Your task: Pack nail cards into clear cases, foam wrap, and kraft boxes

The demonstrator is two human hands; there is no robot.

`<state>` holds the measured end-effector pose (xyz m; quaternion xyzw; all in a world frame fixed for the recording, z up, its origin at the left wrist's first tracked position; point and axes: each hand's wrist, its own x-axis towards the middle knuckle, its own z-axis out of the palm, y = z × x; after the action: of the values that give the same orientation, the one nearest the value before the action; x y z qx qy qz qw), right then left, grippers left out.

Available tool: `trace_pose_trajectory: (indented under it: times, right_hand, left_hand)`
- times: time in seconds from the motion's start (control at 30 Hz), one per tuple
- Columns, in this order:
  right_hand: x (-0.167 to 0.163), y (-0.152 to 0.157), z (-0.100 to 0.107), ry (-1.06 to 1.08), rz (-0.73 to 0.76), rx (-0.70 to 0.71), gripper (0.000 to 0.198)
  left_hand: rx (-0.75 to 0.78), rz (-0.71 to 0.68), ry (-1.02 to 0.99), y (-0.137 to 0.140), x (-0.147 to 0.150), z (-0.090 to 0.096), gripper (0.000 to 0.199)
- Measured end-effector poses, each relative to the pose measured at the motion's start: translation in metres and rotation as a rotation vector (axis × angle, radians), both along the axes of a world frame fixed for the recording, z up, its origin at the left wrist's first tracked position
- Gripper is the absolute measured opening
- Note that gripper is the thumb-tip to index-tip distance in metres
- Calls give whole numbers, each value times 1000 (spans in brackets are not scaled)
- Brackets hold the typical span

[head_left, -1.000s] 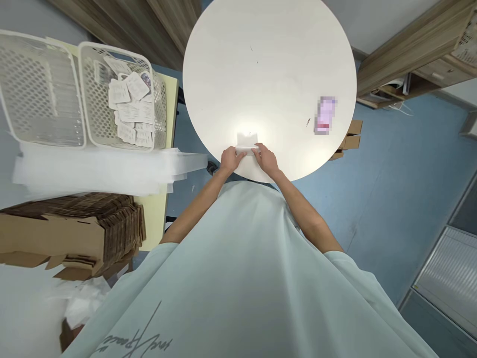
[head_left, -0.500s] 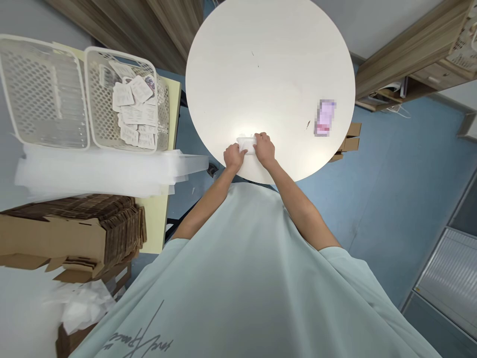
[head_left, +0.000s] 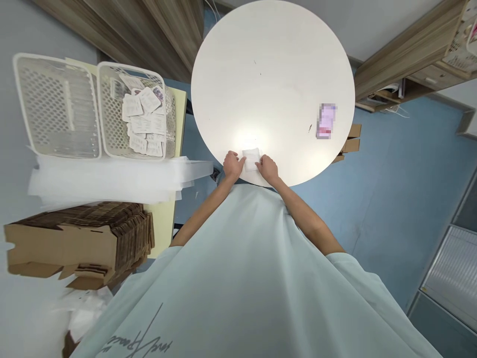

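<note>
A small, flat, whitish wrapped packet lies near the close edge of the round white table. It looks like thin translucent foam sheet folded round something that I cannot make out. At its left edge, my left hand has its fingers curled, with the thumb on the packet. My right hand grips the opposite edge between thumb and curled fingers. The packet's middle shows plainly between both hands.
To the left, a side table carries a white basket of card packs, another basket, a stack of white foam sheets and folded cardboard boxes. A blurred-out pinkish object lies at the round table's right.
The packet now shows a squarer, larger face between my hands and sits closer to the table's near edge. My hands have moved slightly towards me and a little apart. The view has shifted slightly.
</note>
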<state>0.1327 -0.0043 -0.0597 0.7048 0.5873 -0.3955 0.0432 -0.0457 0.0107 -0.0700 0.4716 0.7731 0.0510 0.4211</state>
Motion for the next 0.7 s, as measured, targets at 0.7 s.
trace_pose_trajectory:
  times: [0.7]
  right_hand:
    - [-143,53,1,27,-207,-37,8]
  left_hand:
    - [57,-111,-49,45,-113,2,31]
